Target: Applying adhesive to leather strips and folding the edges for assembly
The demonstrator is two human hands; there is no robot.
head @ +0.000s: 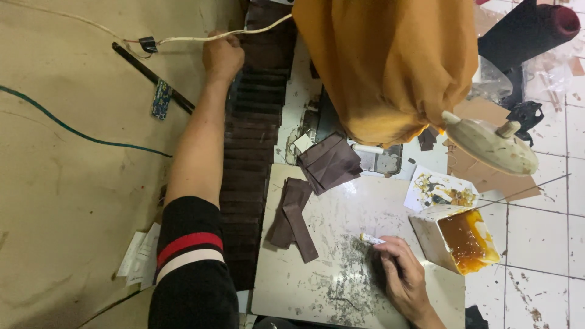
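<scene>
1. Fingers of the left hand [223, 56] curl down onto the far end of the row of dark brown strips [247, 183], which runs from near to far along the left edge of the white board [341, 286]; whether they pinch one strip, I cannot tell.
2. Right hand [399, 274] closes around a small white brush [370, 239], tip pointing left over the board, just beside the tub of amber glue [463, 240].
3. Best handled, I'd judge, by pressing flat and keeping the overlapped strips aligned.
4. Left arm stretches straight out, far; right wrist rests low, near.
</scene>
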